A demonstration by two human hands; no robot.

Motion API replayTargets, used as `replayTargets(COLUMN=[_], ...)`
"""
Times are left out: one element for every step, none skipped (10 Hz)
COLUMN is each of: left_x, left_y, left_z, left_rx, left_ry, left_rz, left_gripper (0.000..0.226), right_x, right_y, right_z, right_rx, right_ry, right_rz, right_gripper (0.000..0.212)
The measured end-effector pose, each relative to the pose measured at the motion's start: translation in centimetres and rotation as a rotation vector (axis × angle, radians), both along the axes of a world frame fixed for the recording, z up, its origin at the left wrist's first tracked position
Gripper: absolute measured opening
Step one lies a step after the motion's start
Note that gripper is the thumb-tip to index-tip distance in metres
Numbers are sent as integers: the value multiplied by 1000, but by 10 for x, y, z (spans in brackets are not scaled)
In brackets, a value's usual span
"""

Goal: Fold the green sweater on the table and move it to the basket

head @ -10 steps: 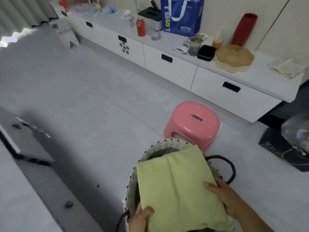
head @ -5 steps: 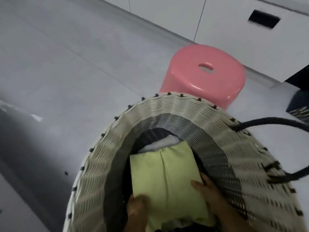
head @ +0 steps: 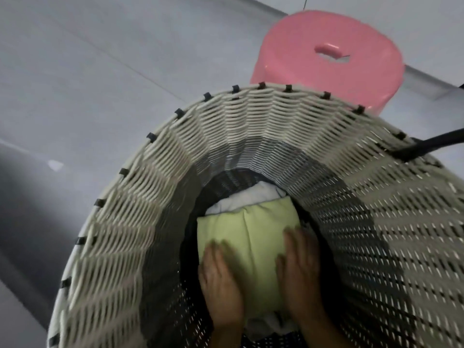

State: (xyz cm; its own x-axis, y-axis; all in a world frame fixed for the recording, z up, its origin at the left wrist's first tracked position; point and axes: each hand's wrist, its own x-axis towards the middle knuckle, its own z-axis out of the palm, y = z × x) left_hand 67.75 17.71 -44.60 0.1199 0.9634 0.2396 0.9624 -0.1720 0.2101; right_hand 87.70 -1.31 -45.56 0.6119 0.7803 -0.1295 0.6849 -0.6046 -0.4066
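The folded green sweater (head: 251, 237) lies deep inside the woven white and dark basket (head: 251, 121), on top of white cloth (head: 248, 197). My left hand (head: 221, 280) rests flat on the sweater's left part, fingers spread. On its right part my right hand (head: 298, 267) presses down the same way. Both hands are blurred, and the near end of the sweater is hidden under them.
A pink plastic stool (head: 329, 59) stands right behind the basket. One black basket handle (head: 426, 146) sticks out at the right. Grey tiled floor (head: 88, 71) spreads to the left.
The sweater went from above the rim down to the basket's bottom. My view dropped closer over the basket. Both hands shifted from holding its near edge to lying flat on it.
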Motion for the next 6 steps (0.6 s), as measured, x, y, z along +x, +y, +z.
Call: replayTargets(left_x=[35,44,46,50,54,63], left_y=[-106,-130,-137,-129,-129,-137], left_z=[-65,-93,-103,-82,-31,39], left_rx=[-436,-555,-645,-645,-673,-806], left_ry=[-24,-50,21,-70,-219,-424], left_rz=[-145,-143,-219,-175,-127,25], left_gripper=[55,77,80,81,88,120], right_x=[2,24,30,28,21,7], right_y=[-2,-6,-8,1,6,6], right_z=[-29,-71,-86,-60,-10,58], right_rx=[-99,-194,-220,-213,-110,-50], right_ry=[-39,-68,-82,-32,56,221], right_rz=[224,201,222,187,122,-4], right_gripper=[54,68,69,70,76,89])
